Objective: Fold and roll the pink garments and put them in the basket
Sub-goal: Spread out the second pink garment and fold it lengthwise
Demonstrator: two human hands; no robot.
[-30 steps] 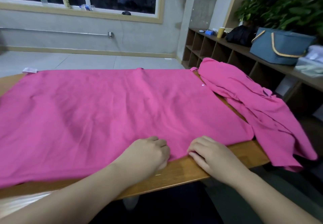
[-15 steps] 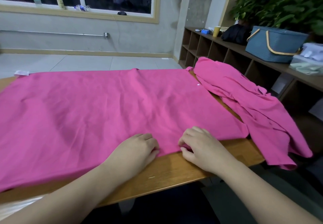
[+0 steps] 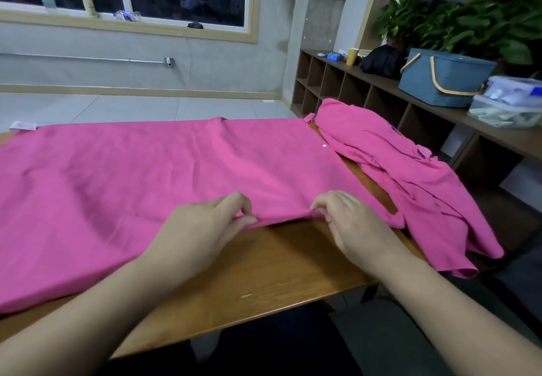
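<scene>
A large pink garment [image 3: 152, 176] lies spread flat over the wooden table [image 3: 264, 270]. My left hand [image 3: 205, 229] pinches its near hem between thumb and fingers, and my right hand [image 3: 349, 223] pinches the same hem a little to the right, lifting the edge slightly off the wood. A second pink garment [image 3: 410, 182] lies crumpled over the table's right corner and hangs off the side. The blue basket [image 3: 440, 78] with tan handles stands on the shelf unit at the right, well beyond my hands.
A dark wooden shelf unit [image 3: 366, 94] runs along the right wall with a yellow cup [image 3: 352, 56], a black bag [image 3: 381, 62] and clear plastic boxes [image 3: 507, 106]. Potted plants [image 3: 469, 24] stand behind the basket. Bottles sit on the windowsill [image 3: 126, 25].
Both hands went from lying on the hem to pinching it and lifting it away from the table's front edge, baring more wood in front of me.
</scene>
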